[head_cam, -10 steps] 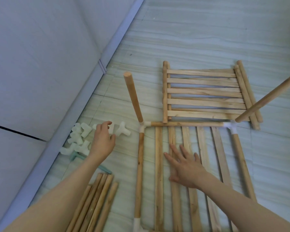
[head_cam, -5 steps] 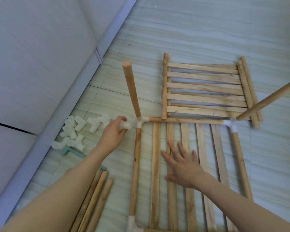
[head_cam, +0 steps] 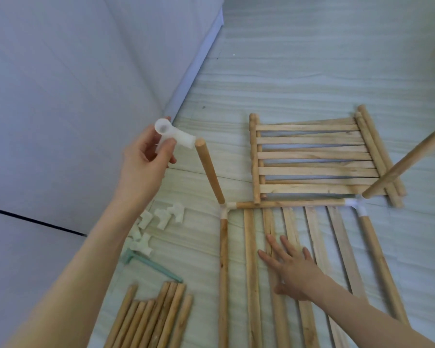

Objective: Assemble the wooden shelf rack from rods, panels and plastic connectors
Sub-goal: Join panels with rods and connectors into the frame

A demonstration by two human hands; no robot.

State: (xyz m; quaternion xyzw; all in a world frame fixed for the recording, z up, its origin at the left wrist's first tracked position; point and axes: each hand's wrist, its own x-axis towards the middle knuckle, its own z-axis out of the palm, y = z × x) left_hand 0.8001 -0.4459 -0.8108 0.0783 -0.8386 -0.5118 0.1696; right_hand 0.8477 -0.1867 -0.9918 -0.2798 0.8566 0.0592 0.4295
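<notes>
We see a translucent white connector (head_cam: 174,137) against a pale lavender-grey wall (head_cam: 60,96) crossed by one thin dark line. The upright rod (head_cam: 210,172) is warm tan, as are the loose rods (head_cam: 151,320). The slatted panel (head_cam: 312,159) shows lighter honey wood with darker grain streaks. The floor (head_cam: 312,59) is pale grey-green with wavy horizontal striping. Spare connectors (head_cam: 161,219) are milky white; a small tool (head_cam: 148,266) is dull teal.
</notes>
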